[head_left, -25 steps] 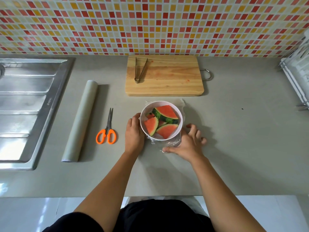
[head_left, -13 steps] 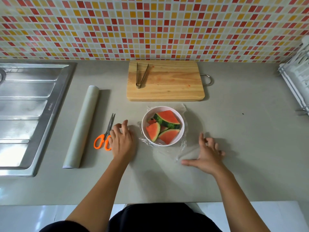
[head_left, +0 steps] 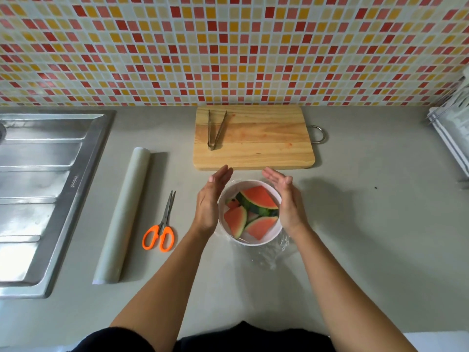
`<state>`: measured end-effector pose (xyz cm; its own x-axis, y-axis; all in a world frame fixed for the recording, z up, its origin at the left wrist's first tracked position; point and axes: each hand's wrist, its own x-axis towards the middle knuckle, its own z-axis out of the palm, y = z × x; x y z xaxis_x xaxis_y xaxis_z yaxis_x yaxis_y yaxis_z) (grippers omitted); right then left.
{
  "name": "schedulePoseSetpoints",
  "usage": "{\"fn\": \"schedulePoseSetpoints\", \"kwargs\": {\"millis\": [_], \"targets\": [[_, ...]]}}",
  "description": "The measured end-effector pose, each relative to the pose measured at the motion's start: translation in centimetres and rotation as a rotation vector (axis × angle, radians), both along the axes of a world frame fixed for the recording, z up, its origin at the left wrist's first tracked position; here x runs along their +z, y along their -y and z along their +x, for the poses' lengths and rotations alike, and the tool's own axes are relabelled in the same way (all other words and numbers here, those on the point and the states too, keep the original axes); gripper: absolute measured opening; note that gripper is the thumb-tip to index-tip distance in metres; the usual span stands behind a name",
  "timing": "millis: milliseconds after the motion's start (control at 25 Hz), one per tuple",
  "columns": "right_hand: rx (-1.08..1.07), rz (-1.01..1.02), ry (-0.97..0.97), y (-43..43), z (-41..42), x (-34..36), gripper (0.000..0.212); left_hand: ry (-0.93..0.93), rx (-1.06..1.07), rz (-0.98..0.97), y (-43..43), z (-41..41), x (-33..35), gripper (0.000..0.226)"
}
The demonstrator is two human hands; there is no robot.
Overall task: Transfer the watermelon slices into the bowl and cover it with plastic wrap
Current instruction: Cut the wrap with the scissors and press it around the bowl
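Watermelon slices (head_left: 256, 200) in white bowl (head_left: 253, 243). Plastic wrap (head_left: 269, 259) bunched on table (head_left: 368, 237) at bowl's 5 o'clock. Left hand (head_left: 210, 201) at 9, right hand (head_left: 288, 201) at 3, fingers (head_left: 224, 174) straight, holding nothing.

Centre of frame: a bowl (head_left: 253, 243) stands on the counter (head_left: 368, 237) with watermelon slices (head_left: 257, 199) in it. A sheet of plastic wrap (head_left: 264, 257) spreads on the counter just below it, towards the right. The left hand (head_left: 210, 199) and right hand (head_left: 285, 199) flank the bowl's rim, one on each side. Above the bowl lies a cutting board (head_left: 253, 153), with tongs (head_left: 215, 130) on its left part. Left of the bowl come scissors (head_left: 162, 224), then a roll of wrap (head_left: 123, 214), then the sink (head_left: 38, 199) at the left edge. A dish rack (head_left: 451, 133) sits at the upper right edge.
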<state>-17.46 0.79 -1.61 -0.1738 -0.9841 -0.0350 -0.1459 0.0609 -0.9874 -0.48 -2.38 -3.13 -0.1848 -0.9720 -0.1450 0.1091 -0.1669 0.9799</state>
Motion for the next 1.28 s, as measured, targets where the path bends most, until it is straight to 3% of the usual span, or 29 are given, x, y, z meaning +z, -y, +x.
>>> {"fn": "schedulePoseSetpoints", "kwargs": {"millis": [280,600,760,840,960,1000,1080,1200,1280], "targets": [[-0.026,0.107,-0.007,0.9,0.4,-2.0,0.075,-0.034,-0.041,0.18,0.5,-0.8,-1.3,0.06],[-0.156,0.341,-0.088,1.6,0.7,-2.0,0.076,0.14,-0.109,0.253,1.1,-0.9,-0.7,0.066],[-0.173,0.443,-0.314,1.7,0.8,-1.2,0.103,0.309,-0.14,0.227,1.3,-0.8,-0.6,0.081],[-0.167,0.478,-0.41,1.7,0.3,-0.8,0.112,0.271,-0.134,0.251,1.3,-0.4,-0.8,0.09],[-0.341,0.378,-0.598,1.7,-1.6,-0.8,0.105,0.314,0.019,0.186,2.0,0.8,-1.0,0.085],[-0.381,0.291,-0.555,1.7,-2.1,-0.8,0.101,0.362,0.074,0.129,2.2,1.2,-1.0,0.08],[-0.302,0.181,-0.287,1.4,-2.0,-0.7,0.096,0.341,0.043,0.039,2.4,1.4,-0.9,0.071],[-0.101,0.315,-0.074,0.8,-0.2,-1.2,0.094,0.075,-0.156,0.15,1.5,0.3,-0.8,0.063],[-0.171,0.395,-0.023,0.5,0.7,-1.7,0.089,-0.029,-0.173,0.249,1.0,-0.3,-0.9,0.064]]}}
